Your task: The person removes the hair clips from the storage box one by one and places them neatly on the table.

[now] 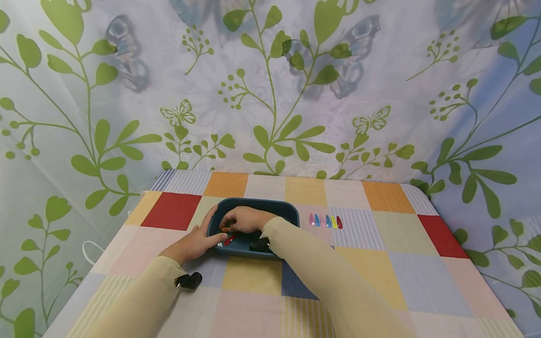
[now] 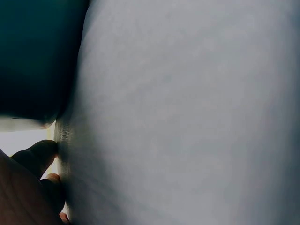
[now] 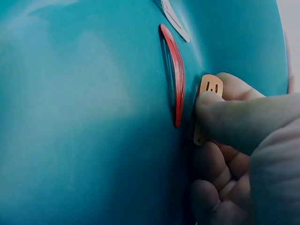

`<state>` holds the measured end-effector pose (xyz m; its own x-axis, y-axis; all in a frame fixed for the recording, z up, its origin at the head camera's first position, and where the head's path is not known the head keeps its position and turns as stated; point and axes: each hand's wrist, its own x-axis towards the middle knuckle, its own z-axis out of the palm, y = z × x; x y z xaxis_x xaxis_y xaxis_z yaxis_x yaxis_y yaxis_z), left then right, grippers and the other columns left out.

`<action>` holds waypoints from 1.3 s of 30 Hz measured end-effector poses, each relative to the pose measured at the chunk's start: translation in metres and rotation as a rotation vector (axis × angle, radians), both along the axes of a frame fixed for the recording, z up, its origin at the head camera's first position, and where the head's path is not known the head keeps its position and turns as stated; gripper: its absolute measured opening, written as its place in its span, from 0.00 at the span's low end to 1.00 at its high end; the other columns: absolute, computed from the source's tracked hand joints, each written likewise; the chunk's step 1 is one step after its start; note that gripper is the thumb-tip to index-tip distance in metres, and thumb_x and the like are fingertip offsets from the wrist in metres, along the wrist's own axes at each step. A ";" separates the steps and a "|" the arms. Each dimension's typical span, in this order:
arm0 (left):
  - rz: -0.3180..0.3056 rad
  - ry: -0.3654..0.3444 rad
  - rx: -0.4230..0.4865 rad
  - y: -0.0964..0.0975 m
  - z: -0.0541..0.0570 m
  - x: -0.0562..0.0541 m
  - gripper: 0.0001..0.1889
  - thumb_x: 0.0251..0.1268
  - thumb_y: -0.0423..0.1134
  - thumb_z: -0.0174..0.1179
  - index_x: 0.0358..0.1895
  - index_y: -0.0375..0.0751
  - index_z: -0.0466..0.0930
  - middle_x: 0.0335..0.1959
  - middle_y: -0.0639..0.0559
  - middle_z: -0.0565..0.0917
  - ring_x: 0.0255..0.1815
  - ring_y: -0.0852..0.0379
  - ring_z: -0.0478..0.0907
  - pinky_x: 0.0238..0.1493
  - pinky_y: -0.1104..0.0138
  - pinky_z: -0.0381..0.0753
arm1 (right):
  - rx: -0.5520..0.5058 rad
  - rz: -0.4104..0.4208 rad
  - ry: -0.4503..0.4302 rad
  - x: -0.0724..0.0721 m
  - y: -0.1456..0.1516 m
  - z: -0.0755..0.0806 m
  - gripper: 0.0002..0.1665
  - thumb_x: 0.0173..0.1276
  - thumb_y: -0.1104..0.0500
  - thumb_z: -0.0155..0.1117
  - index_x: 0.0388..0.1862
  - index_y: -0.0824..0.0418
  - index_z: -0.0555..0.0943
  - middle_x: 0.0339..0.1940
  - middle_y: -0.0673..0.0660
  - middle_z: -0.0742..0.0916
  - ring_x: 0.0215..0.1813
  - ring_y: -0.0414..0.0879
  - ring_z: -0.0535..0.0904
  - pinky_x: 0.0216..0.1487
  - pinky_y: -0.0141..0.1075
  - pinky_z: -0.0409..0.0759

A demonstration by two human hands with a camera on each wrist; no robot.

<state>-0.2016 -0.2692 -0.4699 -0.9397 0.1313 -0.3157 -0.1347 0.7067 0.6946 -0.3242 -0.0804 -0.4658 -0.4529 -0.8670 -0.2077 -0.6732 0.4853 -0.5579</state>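
A dark teal tray stands on the table. Inside it, my right hand pinches an orange snap hair clip between thumb and finger, low near the tray's side. Beside the pinched clip, a red hair clip lies on the tray floor. A white hair clip lies just past the red one's tip. My left hand rests against the tray's left end, its fingers extended along the outside and its thumb over the near rim. In the left wrist view, some fingertips show beyond the tray's dark corner.
To the right of the tray, several hair clips in pink, blue, yellow and red stand in a row on the patchwork tablecloth. A leaf-patterned curtain hangs behind the table. A white cable loops at the left edge.
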 end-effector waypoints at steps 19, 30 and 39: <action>0.011 0.001 0.004 0.000 0.000 0.000 0.53 0.72 0.68 0.54 0.85 0.69 0.24 0.87 0.33 0.47 0.81 0.13 0.31 0.69 0.16 0.50 | -0.039 -0.021 -0.012 -0.004 0.001 -0.002 0.19 0.78 0.60 0.64 0.64 0.51 0.86 0.57 0.47 0.90 0.44 0.36 0.81 0.49 0.28 0.78; 0.009 0.007 0.019 0.001 -0.003 -0.001 0.52 0.73 0.67 0.55 0.85 0.70 0.26 0.86 0.30 0.49 0.81 0.13 0.31 0.70 0.17 0.50 | -0.079 -0.088 -0.051 -0.005 0.006 0.005 0.16 0.81 0.58 0.60 0.63 0.56 0.84 0.36 0.48 0.87 0.33 0.38 0.77 0.37 0.29 0.75; 0.020 -0.004 -0.003 0.001 -0.001 0.003 0.53 0.72 0.68 0.56 0.85 0.70 0.25 0.85 0.28 0.49 0.81 0.13 0.32 0.69 0.17 0.52 | -0.237 -0.226 -0.265 -0.007 0.020 0.018 0.21 0.75 0.63 0.61 0.65 0.66 0.78 0.33 0.55 0.89 0.35 0.45 0.86 0.42 0.37 0.87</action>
<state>-0.1983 -0.2684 -0.4705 -0.9409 0.1118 -0.3198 -0.1513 0.7059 0.6919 -0.3312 -0.0604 -0.4482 -0.5951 -0.7896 -0.1498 -0.3825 0.4422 -0.8113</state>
